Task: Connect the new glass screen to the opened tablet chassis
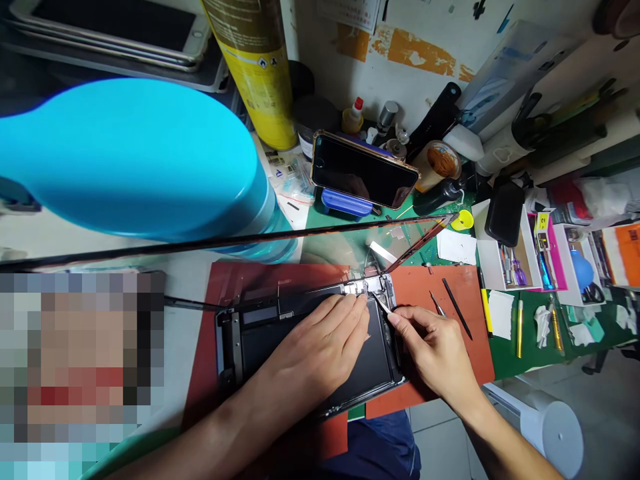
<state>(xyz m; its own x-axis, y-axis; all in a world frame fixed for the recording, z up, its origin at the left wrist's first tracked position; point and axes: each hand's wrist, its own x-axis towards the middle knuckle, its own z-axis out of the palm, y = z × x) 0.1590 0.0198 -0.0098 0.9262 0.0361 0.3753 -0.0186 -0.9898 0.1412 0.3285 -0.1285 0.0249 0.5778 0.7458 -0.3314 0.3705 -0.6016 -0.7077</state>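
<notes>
An opened tablet point(260, 343) lies on a red-brown mat, its dark inner parts exposed. Its clear glass panel point(345, 250), edged in black, stands tilted up along the far side. My left hand point(325, 340) rests flat over the tablet, fingers stretched and close together, the tips near the metal parts at its upper right corner. What lies under that palm is hidden. Between the thumb and fingers of my right hand point(435, 340) is a pair of tweezers point(383, 305), pointing into the same corner. The tips are too small to make out clearly.
Behind the glass stands a phone point(365, 170) on a blue holder. A large blue rounded object point(165, 160) and a yellow spray can point(257, 87) are at left. A black stick tool point(457, 309) lies right of my hand, near tool boxes point(505, 267).
</notes>
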